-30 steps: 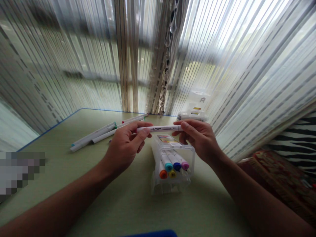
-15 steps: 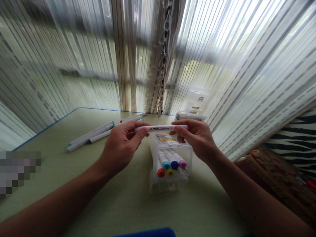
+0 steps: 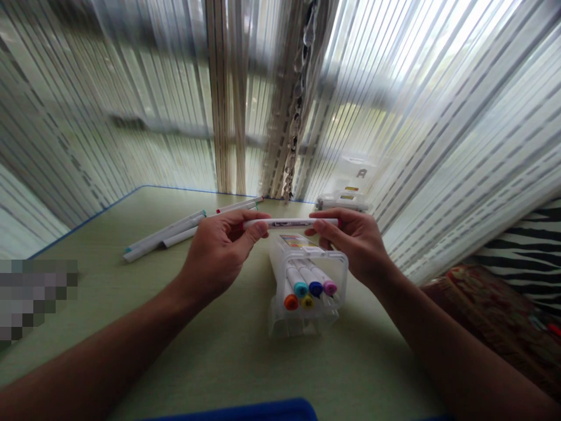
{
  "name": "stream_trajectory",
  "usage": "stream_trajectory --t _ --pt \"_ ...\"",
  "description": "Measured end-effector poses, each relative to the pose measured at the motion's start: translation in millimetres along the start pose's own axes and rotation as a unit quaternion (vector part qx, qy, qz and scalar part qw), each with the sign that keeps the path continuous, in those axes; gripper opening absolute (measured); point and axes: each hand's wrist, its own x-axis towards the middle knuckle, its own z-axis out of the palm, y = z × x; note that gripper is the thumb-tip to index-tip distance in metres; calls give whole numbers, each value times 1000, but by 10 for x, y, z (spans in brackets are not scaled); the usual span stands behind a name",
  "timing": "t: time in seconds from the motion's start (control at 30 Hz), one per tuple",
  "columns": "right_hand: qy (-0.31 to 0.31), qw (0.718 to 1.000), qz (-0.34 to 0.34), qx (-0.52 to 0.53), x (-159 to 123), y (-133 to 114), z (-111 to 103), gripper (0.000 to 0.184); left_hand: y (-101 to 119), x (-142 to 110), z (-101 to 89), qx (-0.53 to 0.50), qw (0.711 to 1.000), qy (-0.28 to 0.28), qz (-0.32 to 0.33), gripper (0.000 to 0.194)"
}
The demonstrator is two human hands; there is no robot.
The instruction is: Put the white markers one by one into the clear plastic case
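A white marker pen (image 3: 291, 223) with dark red ends is held level between my two hands. My left hand (image 3: 223, 245) pinches its left end with thumb and fingers. At the other end, my right hand (image 3: 353, 240) grips it the same way. Just below the pen, a clear plastic case (image 3: 280, 286) lies on its side, its mouth facing me. Several markers rest in it, with orange, yellow, turquoise, dark blue and pink caps; the pink one (image 3: 329, 287) is at the right. Beyond my left hand, several loose white markers (image 3: 164, 231) lie on the table.
The pale green table (image 3: 175, 351) has a blue edge. A second clear case (image 3: 342, 202) with its lid raised stands at the back right, by the striped curtain (image 3: 166, 117). A blue object (image 3: 245, 412) shows at the bottom edge. Patterned cloth (image 3: 482, 310) lies to the right.
The view has shifted slightly, so everything sits a little further right and higher. Both hands keep the same hold on the marker pen.
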Motion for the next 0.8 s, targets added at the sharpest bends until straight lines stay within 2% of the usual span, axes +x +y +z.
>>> stream_trajectory --t 0.3,0.8 --pt "-25 999 5 43 14 4 -11 18 -7 32 -16 -50 998 -33 -11 21" --pt "-25 999 16 45 7 11 -21 18 -31 33 -7 -37 999 -34 -6 25"
